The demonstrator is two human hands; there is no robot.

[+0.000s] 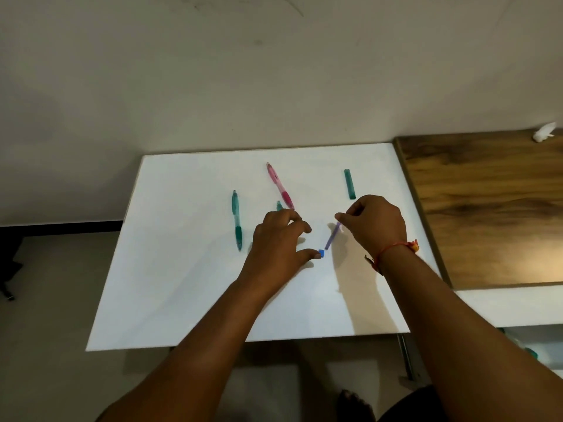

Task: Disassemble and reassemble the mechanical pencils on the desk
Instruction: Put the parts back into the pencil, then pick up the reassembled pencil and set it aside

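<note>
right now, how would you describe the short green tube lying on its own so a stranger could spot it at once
On the white desk top, look to the far right part, next to the wooden surface and just beyond the right hand. The short green tube lies there alone. Unlike the whole green pencil and pink pencil, it is stubby and blunt-ended.

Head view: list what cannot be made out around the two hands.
Head view only:
Teal piece: lower end hidden behind the left hand.
Purple tube: upper end hidden in the right hand.
Blue piece: too small to identify.
White object: blurred, near the right edge.
</note>
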